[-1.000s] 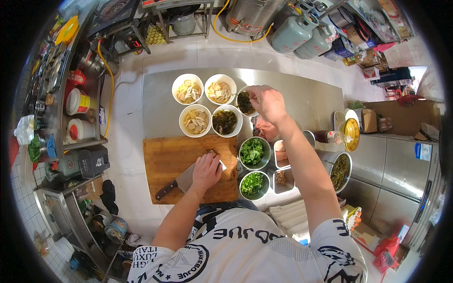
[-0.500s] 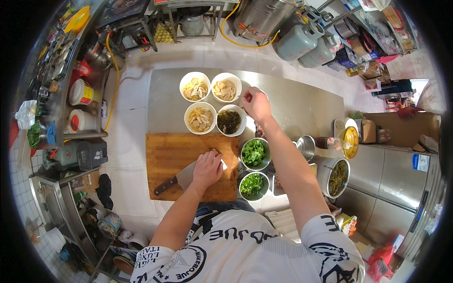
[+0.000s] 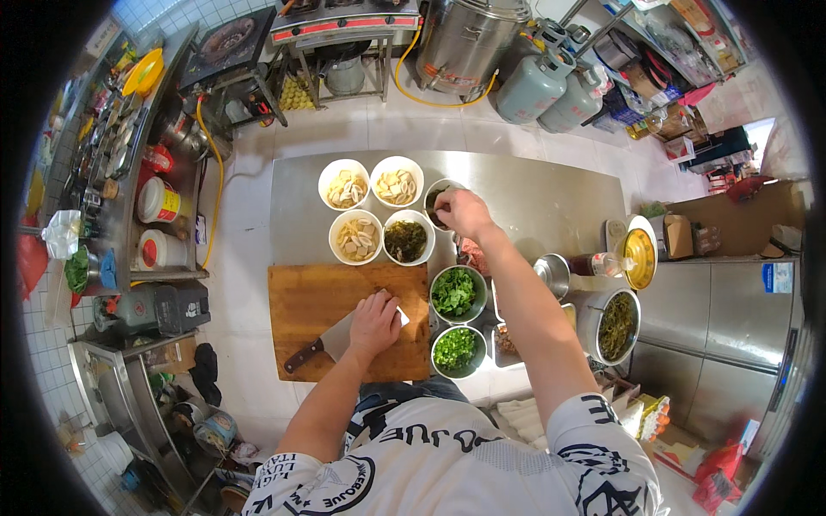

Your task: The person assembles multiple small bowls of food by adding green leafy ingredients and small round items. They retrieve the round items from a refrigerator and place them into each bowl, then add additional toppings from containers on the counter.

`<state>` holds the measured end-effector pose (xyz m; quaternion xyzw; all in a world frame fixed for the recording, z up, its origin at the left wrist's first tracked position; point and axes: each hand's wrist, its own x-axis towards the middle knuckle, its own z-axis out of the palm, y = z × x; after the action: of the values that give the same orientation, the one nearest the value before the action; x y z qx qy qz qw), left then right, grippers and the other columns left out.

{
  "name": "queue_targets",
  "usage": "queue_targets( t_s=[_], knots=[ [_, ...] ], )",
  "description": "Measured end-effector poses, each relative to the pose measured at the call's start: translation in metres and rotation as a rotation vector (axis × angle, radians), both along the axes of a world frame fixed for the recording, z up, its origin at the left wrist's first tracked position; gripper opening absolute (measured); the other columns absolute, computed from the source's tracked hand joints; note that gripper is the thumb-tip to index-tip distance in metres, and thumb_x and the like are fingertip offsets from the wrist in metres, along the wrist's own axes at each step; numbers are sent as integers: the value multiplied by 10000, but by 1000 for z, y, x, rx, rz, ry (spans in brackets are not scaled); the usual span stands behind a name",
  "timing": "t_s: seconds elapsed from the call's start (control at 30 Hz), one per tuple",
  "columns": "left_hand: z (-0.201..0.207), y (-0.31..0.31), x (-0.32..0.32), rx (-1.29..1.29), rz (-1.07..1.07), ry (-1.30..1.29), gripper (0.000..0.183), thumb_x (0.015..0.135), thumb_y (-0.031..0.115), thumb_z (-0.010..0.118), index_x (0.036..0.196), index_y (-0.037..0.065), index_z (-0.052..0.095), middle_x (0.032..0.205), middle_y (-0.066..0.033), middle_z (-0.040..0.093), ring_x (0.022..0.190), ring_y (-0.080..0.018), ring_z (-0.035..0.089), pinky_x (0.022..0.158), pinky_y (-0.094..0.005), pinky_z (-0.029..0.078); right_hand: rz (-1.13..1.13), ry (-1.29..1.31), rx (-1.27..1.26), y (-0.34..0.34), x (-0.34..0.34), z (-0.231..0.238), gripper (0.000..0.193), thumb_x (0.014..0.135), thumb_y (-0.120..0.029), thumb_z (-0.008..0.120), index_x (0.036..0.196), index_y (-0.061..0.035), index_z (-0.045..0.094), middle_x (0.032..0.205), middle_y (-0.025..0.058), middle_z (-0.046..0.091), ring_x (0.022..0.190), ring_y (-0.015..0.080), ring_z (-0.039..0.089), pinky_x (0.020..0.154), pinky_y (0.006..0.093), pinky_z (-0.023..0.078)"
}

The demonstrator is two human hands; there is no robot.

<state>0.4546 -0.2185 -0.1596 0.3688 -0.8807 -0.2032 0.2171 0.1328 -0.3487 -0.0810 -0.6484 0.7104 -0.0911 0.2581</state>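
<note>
My left hand lies flat, fingers stretched, over the blade of a cleaver on a wooden cutting board. The cleaver's dark handle points left and toward me. My right hand is over a small bowl with dark contents; its fingers are pinched together at the bowl, and what they hold is too small to make out. Left of it stands a white bowl of dark green seaweed. Three more white bowls hold pale sliced pieces: a near one, a far-left one and a far-right one.
Right of the board stand metal bowls of leafy greens and chopped green pieces. Raw red meat lies under my right forearm. Farther right are a metal cup and a big pot of greens. Loaded shelves line the left.
The view has shifted slightly. My right hand has moved a little right and nearer, so more of the small bowl shows behind it. My left hand stays on the cleaver.
</note>
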Motion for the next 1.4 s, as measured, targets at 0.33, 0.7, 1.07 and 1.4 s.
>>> queue_targets(
  t_s=[0.33, 0.7, 1.07, 1.4],
  knots=[
    [-2, 5, -3, 15, -1, -18, 355, 885, 197, 742, 1220, 94, 686, 1210, -134, 649, 1113, -346, 634, 933, -481, 501, -35, 27, -289, 28, -20, 33, 131, 960, -148, 694, 1030, -68, 771, 1058, 132, 775, 994, 366, 734, 900, 468, 587],
    [-12, 11, -9, 3, -50, -104, 397, 919, 209, 753, 1273, 51, 665, 1331, -215, 637, 1278, -430, 598, 1073, -545, 478, -742, 115, -703, 251, -112, 109, 112, 937, -84, 769, 1037, -39, 745, 918, 165, 749, 779, 334, 735, 732, 417, 593],
    [-7, 14, -13, -47, -71, -156, 392, 942, 212, 716, 1283, 39, 630, 1286, -206, 604, 1216, -435, 588, 1028, -548, 475, -590, 340, -313, 390, -201, 83, 156, 857, -133, 814, 1006, -89, 797, 1104, 110, 673, 1063, 343, 681, 924, 438, 578],
    [-7, 18, -14, -70, -61, -142, 384, 945, 231, 694, 1273, 41, 629, 1282, -201, 608, 1214, -430, 588, 1022, -545, 474, -1117, 124, -574, 453, -235, 136, 181, 881, -123, 782, 1031, -23, 805, 1032, 173, 758, 956, 363, 747, 885, 438, 600]
  ],
)
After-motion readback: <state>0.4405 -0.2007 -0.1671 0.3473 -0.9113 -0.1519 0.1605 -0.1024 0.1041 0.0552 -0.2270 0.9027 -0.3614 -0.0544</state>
